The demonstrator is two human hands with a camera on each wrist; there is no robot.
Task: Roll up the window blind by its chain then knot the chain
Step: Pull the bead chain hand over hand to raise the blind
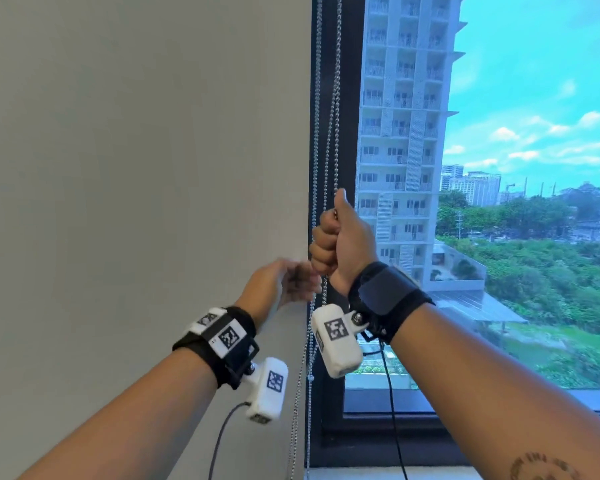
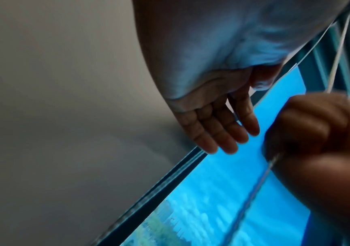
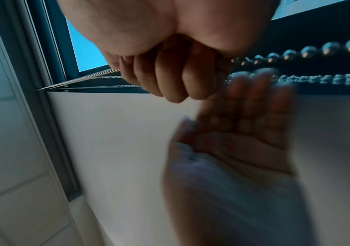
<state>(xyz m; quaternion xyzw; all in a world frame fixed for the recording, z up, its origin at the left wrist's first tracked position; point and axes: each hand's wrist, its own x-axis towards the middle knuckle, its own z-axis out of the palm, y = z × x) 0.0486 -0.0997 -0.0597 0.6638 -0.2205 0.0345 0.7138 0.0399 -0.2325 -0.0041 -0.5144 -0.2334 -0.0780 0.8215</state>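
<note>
Here, chain (image 1: 327, 143) inside right hand (image 1: 340, 237) fingers (image 1: 321, 252)

No legible text, brand or number is shown. Black-and-white square marker patterns (image 1: 335, 329) are carried by the white wrist-camera housings; a forearm tattoo (image 1: 542, 467) cannot be read.

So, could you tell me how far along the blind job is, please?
Done: nothing visibly finished; the blind covers the pane's left part. In hand: the right hand grips the bead chain; the open left hand hovers beside it. Left: rolling up and knotting.

2 hands (image 1: 343, 237), 1 blind (image 1: 136, 168), seemingly 2 chain strands (image 1: 316, 98).
</note>
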